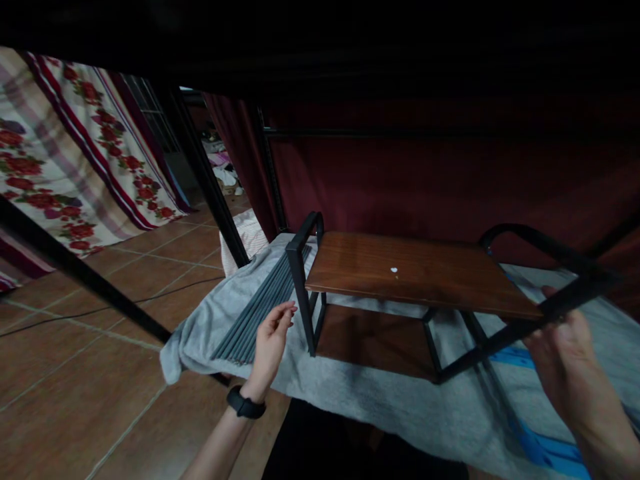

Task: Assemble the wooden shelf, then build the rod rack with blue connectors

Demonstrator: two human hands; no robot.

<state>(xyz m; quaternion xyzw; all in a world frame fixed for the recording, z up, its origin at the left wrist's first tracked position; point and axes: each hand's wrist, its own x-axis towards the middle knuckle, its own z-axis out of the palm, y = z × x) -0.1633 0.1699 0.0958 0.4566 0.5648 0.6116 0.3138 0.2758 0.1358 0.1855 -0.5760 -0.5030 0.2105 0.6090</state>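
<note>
Shelf rack with a brown wooden board and a black metal frame, shown standing upright on a grey blanket that is spread over a low bed surface. The blanket lies between the frame's feet and the surface beneath, and a cushioning, non-slip function is judged likely. A small white spot is seen near the middle of the board. The right hand is closed around the lower rail of the frame's right end loop, with the thumb above the rail and the palm below. This grip is judged to steady the rack from that side. The left hand, with a dark wristband on its wrist, is held loosely open with nothing in it. Its fingertips are raised just beside the frame's left upright and over a bundle of grey rods. Whether the rods are touched cannot be told. The rods are laid side by side along the blanket's left part, close to the rack's left end, and so are kept within easy reach of that hand. A blue strip is partly visible on the blanket below the right forearm. Beyond the bed, a black bed post, a dark red curtain, a floral cloth and a tiled floor are seen.
</note>
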